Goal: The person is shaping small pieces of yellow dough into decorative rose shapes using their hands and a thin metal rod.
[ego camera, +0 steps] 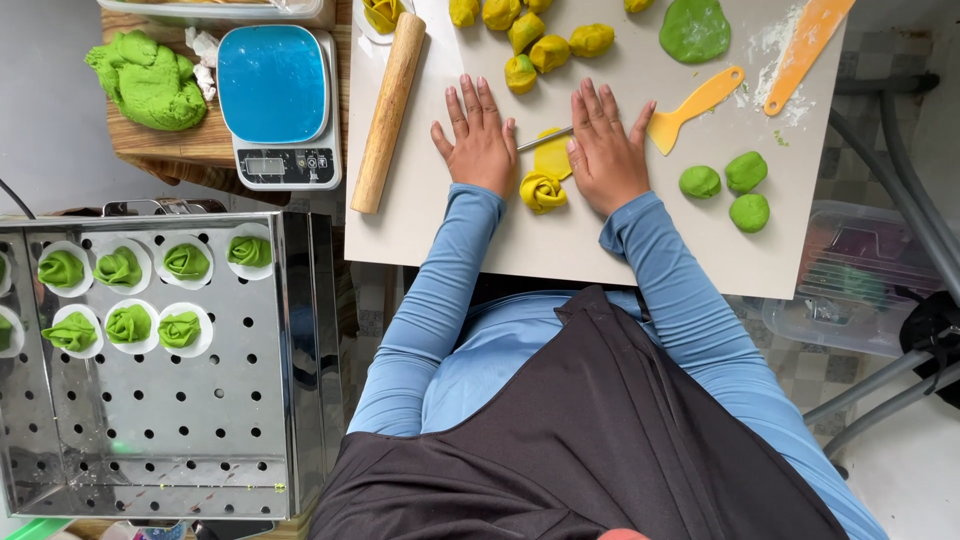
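Head view: my apron and blue sleeves nearest.
Tray: perforated steel steamer tray (290, 330) carries eight green dough roses, most holes bare.
Rose: finished yellow dough rose (542, 191) lies between my wrists on the pale bench board (450, 230).
Hands: left hand (479, 140) and right hand (608, 148) lie flat, fingers spread, gripping nothing.
Left: green dough balls (738, 186), yellow lumps (548, 52) unshaped.
Room: board's near edge free.

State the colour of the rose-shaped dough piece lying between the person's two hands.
Yellow. The rose-shaped dough piece shows clearly in the head view, between the left hand and right hand.
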